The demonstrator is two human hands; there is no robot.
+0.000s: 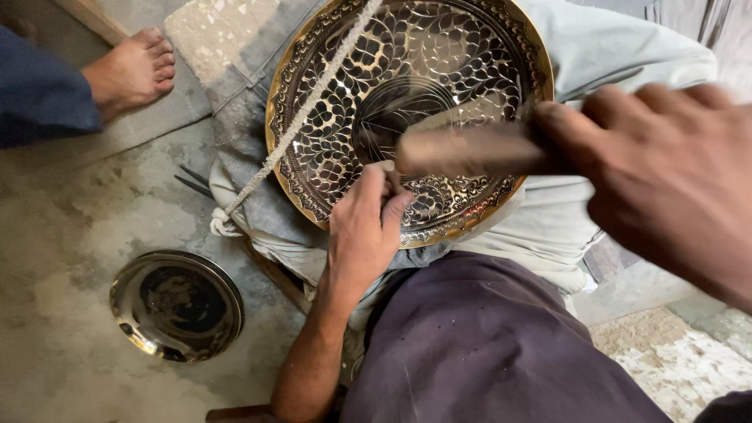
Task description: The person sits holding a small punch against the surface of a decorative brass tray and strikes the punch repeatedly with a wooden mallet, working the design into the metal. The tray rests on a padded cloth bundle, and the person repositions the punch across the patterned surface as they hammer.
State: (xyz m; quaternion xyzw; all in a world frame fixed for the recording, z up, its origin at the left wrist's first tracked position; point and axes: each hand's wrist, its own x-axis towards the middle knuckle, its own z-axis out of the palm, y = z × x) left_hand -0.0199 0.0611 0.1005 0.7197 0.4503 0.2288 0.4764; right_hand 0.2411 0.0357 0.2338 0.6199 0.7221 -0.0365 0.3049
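We hold a thin tool pinched in the fingers of our left hand, its tip pressed on the lower part of the engraved brass plate that rests on our cloth-covered lap, just beyond that hand. Our right hand is closed around a blurred wooden hammer, raised above the plate and just right of the left hand. A twisted cord crosses the plate's left side, and a plain dark dish lies on the floor, left of the left forearm

Engraved plate glossy brass-like metal; rope rough fibre; floor matt concrete.
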